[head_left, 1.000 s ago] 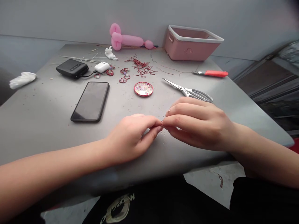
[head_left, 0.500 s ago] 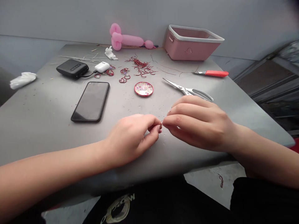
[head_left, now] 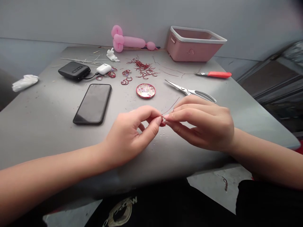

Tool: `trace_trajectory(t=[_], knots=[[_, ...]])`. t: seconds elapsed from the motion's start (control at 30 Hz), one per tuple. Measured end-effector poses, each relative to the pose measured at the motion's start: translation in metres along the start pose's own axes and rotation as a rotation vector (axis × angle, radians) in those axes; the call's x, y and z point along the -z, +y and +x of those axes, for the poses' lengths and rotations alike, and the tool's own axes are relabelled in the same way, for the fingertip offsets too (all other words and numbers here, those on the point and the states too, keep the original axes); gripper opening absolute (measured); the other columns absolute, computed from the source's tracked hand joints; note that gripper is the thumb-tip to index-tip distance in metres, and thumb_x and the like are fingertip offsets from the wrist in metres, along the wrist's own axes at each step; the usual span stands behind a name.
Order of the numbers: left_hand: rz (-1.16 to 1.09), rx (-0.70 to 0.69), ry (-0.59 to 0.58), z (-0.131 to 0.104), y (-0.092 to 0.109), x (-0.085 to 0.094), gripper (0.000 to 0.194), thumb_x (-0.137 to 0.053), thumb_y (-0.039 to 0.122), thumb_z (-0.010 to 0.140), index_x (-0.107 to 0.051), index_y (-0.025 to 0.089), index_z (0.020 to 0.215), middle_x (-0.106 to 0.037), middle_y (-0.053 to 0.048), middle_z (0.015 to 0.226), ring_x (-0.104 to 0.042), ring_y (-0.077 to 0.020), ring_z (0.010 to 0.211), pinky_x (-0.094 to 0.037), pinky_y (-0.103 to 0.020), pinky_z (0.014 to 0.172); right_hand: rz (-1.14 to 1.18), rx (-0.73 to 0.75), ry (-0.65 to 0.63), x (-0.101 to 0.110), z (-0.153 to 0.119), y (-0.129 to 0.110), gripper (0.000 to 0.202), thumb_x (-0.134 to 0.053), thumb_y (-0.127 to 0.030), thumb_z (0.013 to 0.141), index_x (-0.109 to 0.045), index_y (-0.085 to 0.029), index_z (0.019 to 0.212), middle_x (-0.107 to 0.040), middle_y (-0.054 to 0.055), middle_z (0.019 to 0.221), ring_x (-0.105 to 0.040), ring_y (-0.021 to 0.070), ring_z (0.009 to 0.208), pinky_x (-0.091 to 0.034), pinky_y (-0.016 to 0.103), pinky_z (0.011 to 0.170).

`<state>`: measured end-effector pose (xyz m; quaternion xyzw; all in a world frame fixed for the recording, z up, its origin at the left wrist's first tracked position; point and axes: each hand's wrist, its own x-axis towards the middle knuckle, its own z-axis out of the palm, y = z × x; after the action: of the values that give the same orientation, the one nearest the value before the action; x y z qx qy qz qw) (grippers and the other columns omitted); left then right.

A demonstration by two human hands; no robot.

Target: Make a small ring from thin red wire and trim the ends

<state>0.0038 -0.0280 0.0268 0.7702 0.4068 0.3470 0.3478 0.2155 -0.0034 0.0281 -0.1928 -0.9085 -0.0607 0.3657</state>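
Observation:
My left hand (head_left: 132, 135) pinches a thin dark red wire (head_left: 171, 106) between thumb and forefinger, over the grey table. The wire's free end slants up and to the right. Fingertip to fingertip with it, my right hand (head_left: 203, 124) is closed at the same spot on the wire. Its other fingers are curled, with a tiny bead-like spot at one fingertip. Just beyond the hands lies a round red-rimmed dish (head_left: 146, 91) of pale beads. Scissors (head_left: 187, 90) rest behind my right hand, their blades pointing up and left.
A phone (head_left: 92, 104) lies left of the dish. Behind are a black power bank (head_left: 74, 71), a white earphone case (head_left: 103, 69), wire rings (head_left: 126, 80), red wire pieces (head_left: 143, 66), a pink balloon (head_left: 133, 42), a pink box (head_left: 191, 50), a red-handled cutter (head_left: 219, 74) and crumpled tissue (head_left: 25, 83).
Both hands have moved slightly up, away from me. A longer stretch of wire now shows, sticking up to the right between them. The fingers of both hands are held a little differently.

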Motion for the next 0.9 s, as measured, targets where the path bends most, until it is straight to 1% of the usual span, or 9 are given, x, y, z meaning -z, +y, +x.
trace_trajectory(t=[0.1,0.17,0.23,0.3,0.37,0.43,0.53,0.7,0.9], knots=[[0.078,-0.112,0.041,0.002,0.001,0.001,0.015,-0.056,0.023,0.094,-0.07,0.018,0.093,-0.072,-0.002,0.089,-0.061,-0.0135,0.081,-0.047,-0.024,0.068,-0.045,-0.005,0.005,0.002,0.002,0.0,0.018,-0.065,-0.008,0.084,-0.061,-0.024,0.091,-0.068,0.001,0.071,-0.06,0.0166,0.068,-0.051,0.032,0.064],[0.103,-0.152,0.057,0.003,0.0,0.001,0.015,-0.057,0.022,0.094,-0.071,0.017,0.091,-0.072,-0.004,0.091,-0.061,-0.0148,0.085,-0.047,-0.026,0.072,-0.103,0.033,0.011,0.002,0.002,0.001,0.018,-0.065,-0.008,0.083,-0.061,-0.023,0.092,-0.067,0.002,0.071,-0.06,0.0185,0.071,-0.051,0.034,0.064],[0.142,-0.185,0.076,0.004,-0.001,0.001,0.015,-0.058,0.02,0.093,-0.072,0.015,0.09,-0.071,-0.004,0.091,-0.061,-0.015,0.086,-0.046,-0.028,0.077,-0.117,0.064,0.004,0.002,0.001,0.003,0.018,-0.063,-0.007,0.084,-0.061,-0.023,0.093,-0.068,0.003,0.076,-0.061,0.019,0.076,-0.053,0.034,0.068],[0.197,-0.222,0.099,0.004,-0.003,0.001,0.013,-0.059,0.017,0.092,-0.072,0.015,0.091,-0.071,-0.004,0.09,-0.06,-0.0143,0.084,-0.045,-0.029,0.08,-0.113,0.087,0.006,0.0,0.0,0.006,0.018,-0.061,-0.006,0.085,-0.06,-0.023,0.092,-0.068,0.004,0.081,-0.061,0.0184,0.08,-0.055,0.033,0.071],[0.234,-0.256,0.09,0.004,-0.005,0.001,0.012,-0.06,0.015,0.09,-0.072,0.015,0.09,-0.071,-0.002,0.087,-0.059,-0.0133,0.082,-0.045,-0.029,0.08,-0.115,0.102,0.015,-0.002,0.0,0.008,0.019,-0.06,-0.004,0.085,-0.06,-0.023,0.091,-0.068,0.004,0.083,-0.061,0.018,0.082,-0.056,0.033,0.073],[0.246,-0.254,0.039,0.005,-0.008,0.002,0.01,-0.061,0.015,0.09,-0.071,0.014,0.088,-0.07,-0.001,0.082,-0.057,-0.0119,0.076,-0.045,-0.027,0.077,-0.129,0.101,0.009,-0.003,-0.001,0.01,0.02,-0.059,-0.003,0.086,-0.06,-0.023,0.09,-0.068,0.004,0.082,-0.06,0.0181,0.083,-0.056,0.033,0.072],[0.258,-0.205,-0.026,0.007,-0.013,0.001,0.01,-0.06,0.017,0.09,-0.069,0.014,0.087,-0.071,0.001,0.08,-0.055,-0.0109,0.071,-0.044,-0.025,0.069,-0.134,0.099,-0.036,-0.005,-0.001,0.01,0.02,-0.054,-0.003,0.088,-0.06,-0.022,0.089,-0.069,0.003,0.082,-0.06,0.0183,0.083,-0.056,0.034,0.073],[0.275,-0.192,-0.013,0.007,-0.015,0.0,0.013,-0.061,0.018,0.089,-0.073,0.013,0.092,-0.073,-0.001,0.081,-0.055,-0.0111,0.068,-0.042,-0.024,0.062,-0.126,0.102,-0.073,-0.005,0.0,0.012,0.021,-0.055,0.0,0.086,-0.059,-0.021,0.091,-0.07,0.004,0.084,-0.059,0.0183,0.082,-0.056,0.034,0.073],[0.241,-0.144,-0.004,0.006,-0.011,0.001,0.012,-0.064,0.017,0.083,-0.076,0.014,0.082,-0.071,0.001,0.07,-0.054,-0.0089,0.059,-0.043,-0.023,0.059,-0.121,0.141,-0.068,-0.004,-0.002,0.01,0.02,-0.053,-0.002,0.088,-0.059,-0.022,0.091,-0.07,0.004,0.083,-0.06,0.0199,0.083,-0.054,0.036,0.072]])
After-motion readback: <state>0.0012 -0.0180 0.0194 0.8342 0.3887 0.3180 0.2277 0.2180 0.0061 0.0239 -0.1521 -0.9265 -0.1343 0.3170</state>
